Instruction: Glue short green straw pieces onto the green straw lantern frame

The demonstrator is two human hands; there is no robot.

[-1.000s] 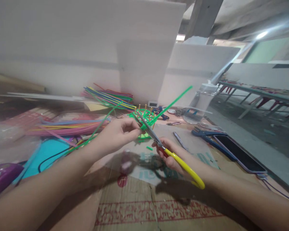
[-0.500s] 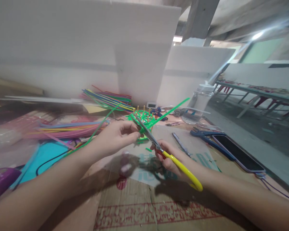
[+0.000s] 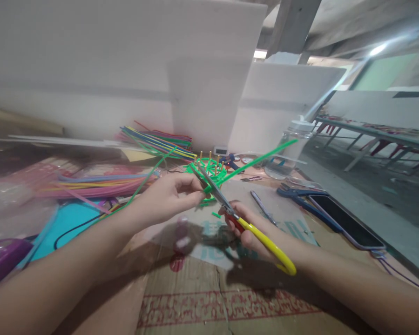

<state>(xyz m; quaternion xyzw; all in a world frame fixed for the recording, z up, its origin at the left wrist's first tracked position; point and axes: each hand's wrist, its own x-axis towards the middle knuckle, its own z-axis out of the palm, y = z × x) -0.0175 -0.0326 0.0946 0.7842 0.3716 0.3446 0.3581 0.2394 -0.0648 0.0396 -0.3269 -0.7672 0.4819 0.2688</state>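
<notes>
My left hand (image 3: 176, 195) pinches the near end of a green pipe cleaner (image 3: 265, 161), which slants up to the right. My right hand (image 3: 247, 225) is closed round the yellow and red handles of a pair of scissors (image 3: 216, 191). The parted blades point up and left, and the green stem passes at them close to my left fingertips. Just behind stands a round green frame (image 3: 212, 167) with upright wooden pegs, partly hidden by the blades. A short green offcut (image 3: 216, 215) lies below on the sheet.
Bundles of coloured pipe cleaners (image 3: 160, 142) lie at the back left. On the right are a pen (image 3: 261, 207), dark blue pliers (image 3: 300, 202), a phone (image 3: 345, 221) and a clear water bottle (image 3: 286, 146). A purple tool (image 3: 7, 260) sits at the left edge.
The green pipe cleaner's free end reaches further right and slightly lower in angle. Both hands keep nearly the same place, and the scissors stay parted around the stem. The view has shifted slightly.
</notes>
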